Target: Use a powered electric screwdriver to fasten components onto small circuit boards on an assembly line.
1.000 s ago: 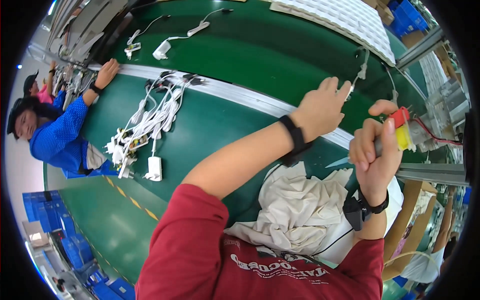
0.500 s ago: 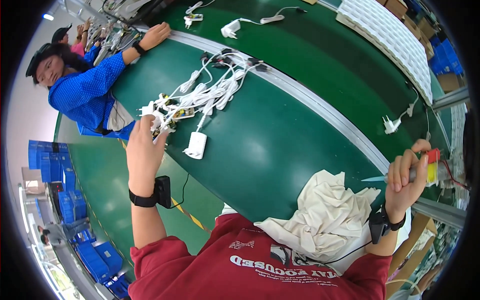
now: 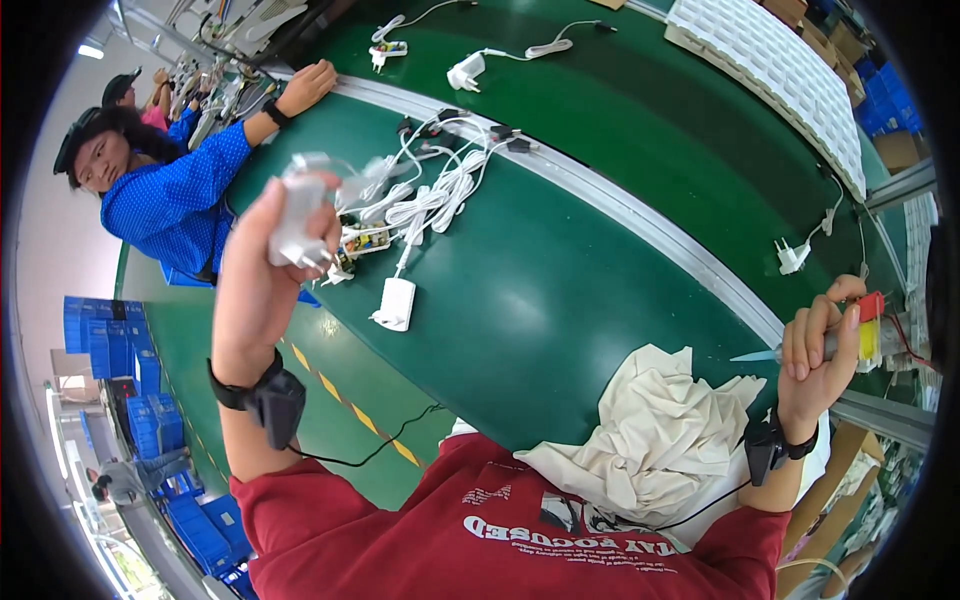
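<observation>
My left hand (image 3: 255, 265) is closed on a white power adapter (image 3: 297, 222), lifted above the left end of the green bench and smeared by motion. Beneath and beyond it lie bundled white cables (image 3: 430, 200) with black plugs, along with bare circuit boards (image 3: 365, 240). Another white adapter (image 3: 397, 303) rests on the bench, joined to a cable. At the right, my right hand (image 3: 820, 350) wraps round a syringe-like tool with a pale-blue tapered tip (image 3: 755, 356) pointing left. Red and yellow parts show at the tool's rear.
A metal rail (image 3: 640, 210) separates the bench from a darker green conveyor, where several adapters (image 3: 466, 72) lie. Crumpled cream cloth (image 3: 670, 430) sits by my front. A person in blue (image 3: 175, 195) rests an arm on the rail. White trays (image 3: 770, 80) stand far right; blue bins (image 3: 155, 425) left.
My left hand has picked up a white adapter from the pile and moved slightly left, turning the wrist. My right hand still grips the tool, almost unmoved.
</observation>
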`<action>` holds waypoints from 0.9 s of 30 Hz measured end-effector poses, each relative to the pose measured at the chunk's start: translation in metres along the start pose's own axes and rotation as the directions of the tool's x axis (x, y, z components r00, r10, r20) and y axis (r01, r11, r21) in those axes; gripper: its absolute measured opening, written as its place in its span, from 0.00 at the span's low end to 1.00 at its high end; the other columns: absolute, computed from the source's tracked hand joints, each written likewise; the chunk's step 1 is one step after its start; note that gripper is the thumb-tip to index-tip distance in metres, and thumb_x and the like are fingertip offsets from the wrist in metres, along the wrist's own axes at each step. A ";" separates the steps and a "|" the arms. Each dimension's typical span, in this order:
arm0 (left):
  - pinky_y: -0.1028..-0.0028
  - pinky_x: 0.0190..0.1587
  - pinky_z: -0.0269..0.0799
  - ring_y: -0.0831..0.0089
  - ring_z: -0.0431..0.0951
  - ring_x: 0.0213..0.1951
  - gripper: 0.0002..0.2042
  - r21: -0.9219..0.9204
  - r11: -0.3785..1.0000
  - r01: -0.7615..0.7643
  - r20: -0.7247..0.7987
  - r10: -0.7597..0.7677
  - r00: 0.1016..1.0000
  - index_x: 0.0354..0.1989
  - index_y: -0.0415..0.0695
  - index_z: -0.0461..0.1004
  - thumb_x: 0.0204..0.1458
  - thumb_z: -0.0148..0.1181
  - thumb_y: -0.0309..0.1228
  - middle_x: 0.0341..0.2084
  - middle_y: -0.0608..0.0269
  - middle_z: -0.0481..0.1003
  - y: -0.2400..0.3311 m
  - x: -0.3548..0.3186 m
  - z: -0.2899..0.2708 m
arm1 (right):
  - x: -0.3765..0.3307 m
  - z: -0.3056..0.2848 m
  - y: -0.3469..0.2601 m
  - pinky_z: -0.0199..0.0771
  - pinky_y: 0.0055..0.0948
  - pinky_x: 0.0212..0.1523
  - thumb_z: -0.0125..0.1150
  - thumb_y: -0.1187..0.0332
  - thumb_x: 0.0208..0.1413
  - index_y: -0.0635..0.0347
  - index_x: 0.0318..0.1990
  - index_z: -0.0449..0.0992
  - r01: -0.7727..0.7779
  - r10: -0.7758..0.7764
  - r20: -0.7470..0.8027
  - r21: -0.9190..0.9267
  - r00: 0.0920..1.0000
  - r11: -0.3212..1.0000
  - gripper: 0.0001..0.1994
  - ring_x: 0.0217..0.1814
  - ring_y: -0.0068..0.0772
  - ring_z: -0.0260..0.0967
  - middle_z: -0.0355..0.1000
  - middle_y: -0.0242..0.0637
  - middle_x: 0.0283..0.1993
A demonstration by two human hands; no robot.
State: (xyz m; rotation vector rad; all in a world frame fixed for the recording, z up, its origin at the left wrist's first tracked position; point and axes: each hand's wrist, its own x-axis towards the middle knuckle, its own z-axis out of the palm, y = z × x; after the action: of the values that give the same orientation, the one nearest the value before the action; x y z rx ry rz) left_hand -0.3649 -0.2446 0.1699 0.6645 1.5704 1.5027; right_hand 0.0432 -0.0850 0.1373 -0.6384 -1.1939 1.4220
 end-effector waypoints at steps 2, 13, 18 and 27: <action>0.83 0.18 0.59 0.79 0.68 0.30 0.15 -0.052 0.995 -0.083 0.140 0.090 0.986 0.43 0.35 0.65 0.58 0.49 0.37 0.25 0.67 0.65 0.027 0.020 0.024 | 0.001 -0.005 -0.005 0.43 0.15 0.09 0.41 0.59 0.64 0.60 0.41 0.60 -0.031 0.031 -0.012 0.010 0.999 0.999 0.13 0.08 0.12 0.41 0.48 0.22 0.11; 0.87 0.16 0.55 0.83 0.65 0.29 0.11 -0.387 0.915 -0.116 0.720 0.378 0.583 0.39 0.36 0.65 0.58 0.49 0.33 0.31 0.67 0.65 0.062 0.097 0.242 | 0.015 -0.038 -0.024 0.44 0.16 0.10 0.44 0.60 0.62 0.60 0.38 0.62 -0.057 0.057 -0.006 -0.051 0.998 0.997 0.12 0.09 0.13 0.42 0.48 0.23 0.12; 0.85 0.17 0.53 0.84 0.60 0.15 0.10 -0.321 0.897 -0.305 0.565 0.440 0.698 0.32 0.42 0.67 0.58 0.51 0.35 0.19 0.67 0.69 0.032 0.076 0.374 | 0.029 -0.072 -0.026 0.43 0.16 0.09 0.43 0.60 0.63 0.60 0.38 0.62 -0.044 0.039 -0.040 -0.122 0.998 0.992 0.11 0.08 0.12 0.42 0.48 0.23 0.12; 0.75 0.36 0.76 0.73 0.73 0.44 0.12 -0.261 0.808 0.528 0.664 -0.246 0.706 0.48 0.42 0.60 0.57 0.48 0.27 0.41 0.59 0.71 -0.168 0.037 0.431 | 0.064 -0.130 -0.034 0.46 0.16 0.12 0.54 0.66 0.58 0.62 0.36 0.66 -0.060 0.057 -0.075 -0.029 0.996 0.998 0.08 0.11 0.10 0.50 0.59 0.24 0.14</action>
State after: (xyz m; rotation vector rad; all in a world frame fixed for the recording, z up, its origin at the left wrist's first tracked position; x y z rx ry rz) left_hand 0.0101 -0.0095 0.0298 0.4325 0.7660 1.0909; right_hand 0.1569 0.0110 0.1383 -0.7466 -1.1493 1.4188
